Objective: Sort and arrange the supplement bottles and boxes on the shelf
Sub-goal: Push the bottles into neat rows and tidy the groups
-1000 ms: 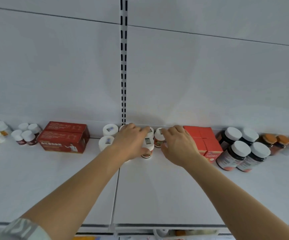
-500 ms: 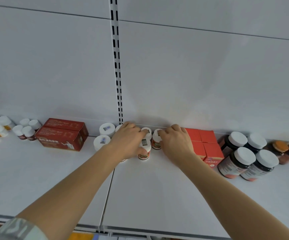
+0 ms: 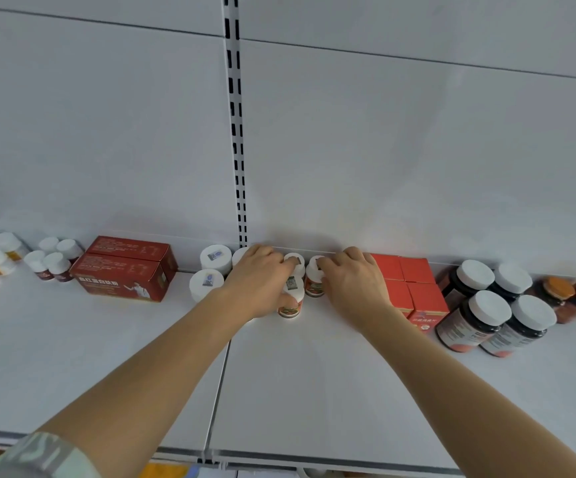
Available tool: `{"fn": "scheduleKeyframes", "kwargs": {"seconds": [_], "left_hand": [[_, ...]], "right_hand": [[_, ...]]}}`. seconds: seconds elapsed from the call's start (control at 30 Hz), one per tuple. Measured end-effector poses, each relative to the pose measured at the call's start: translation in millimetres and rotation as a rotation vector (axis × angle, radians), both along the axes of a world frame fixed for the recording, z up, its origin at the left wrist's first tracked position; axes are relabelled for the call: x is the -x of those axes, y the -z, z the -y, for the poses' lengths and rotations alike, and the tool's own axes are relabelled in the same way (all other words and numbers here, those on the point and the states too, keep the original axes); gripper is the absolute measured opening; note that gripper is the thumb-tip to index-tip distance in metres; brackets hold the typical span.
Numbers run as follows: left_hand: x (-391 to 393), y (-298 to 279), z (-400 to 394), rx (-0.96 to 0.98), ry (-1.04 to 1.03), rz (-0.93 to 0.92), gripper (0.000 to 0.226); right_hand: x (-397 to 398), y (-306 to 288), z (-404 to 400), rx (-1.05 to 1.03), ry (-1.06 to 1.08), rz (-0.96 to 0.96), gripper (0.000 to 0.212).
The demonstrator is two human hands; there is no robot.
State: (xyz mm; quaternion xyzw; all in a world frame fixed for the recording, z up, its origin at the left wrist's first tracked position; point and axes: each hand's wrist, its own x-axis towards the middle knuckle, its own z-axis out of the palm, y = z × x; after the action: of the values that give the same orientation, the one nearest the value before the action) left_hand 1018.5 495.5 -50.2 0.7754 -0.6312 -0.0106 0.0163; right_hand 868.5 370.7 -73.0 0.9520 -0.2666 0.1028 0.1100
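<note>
Small bottle (image 3: 290, 298) in left hand (image 3: 259, 284) grip

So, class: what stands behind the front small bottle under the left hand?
Behind the front bottle stands another white-capped bottle, against the back wall. The left hand covers whatever stands just left of them.
</note>
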Motion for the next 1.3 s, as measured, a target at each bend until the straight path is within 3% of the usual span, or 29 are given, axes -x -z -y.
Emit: {"fn": "scheduleKeyframes", "kwargs": {"seconds": [0.4, 0.63, 0.97, 1.17, 1.3], "left_hand": [[4.3, -23.3, 4.6, 0.116, 0.035, -0.011, 0.078], [58.1, -30.6, 21.0, 0.243, 0.112, -0.119, 0.068], [116.5, -21.3, 49.8, 0.111, 0.089, -0.037, 0.089], [146.0, -17.9, 68.9, 0.046, -0.044, 0.004, 0.096], [152.7, -14.9, 70.6, -0.023, -0.095, 0.026, 0.081]], "right_hand": [[39.9, -32.2, -2.3, 0.027, 0.006, 0.137, 0.023], [94.0, -46.7, -0.6, -0.089, 0.066, 0.207, 0.050], [155.6, -52.5, 29.8, -0.096, 0.102, -0.086, 0.088], [167.3, -46.3, 54.8, -0.073, 0.018, -0.121, 0.082], [165.8, -41.6, 61.9, -0.057, -0.036, -0.153, 0.081]]}}
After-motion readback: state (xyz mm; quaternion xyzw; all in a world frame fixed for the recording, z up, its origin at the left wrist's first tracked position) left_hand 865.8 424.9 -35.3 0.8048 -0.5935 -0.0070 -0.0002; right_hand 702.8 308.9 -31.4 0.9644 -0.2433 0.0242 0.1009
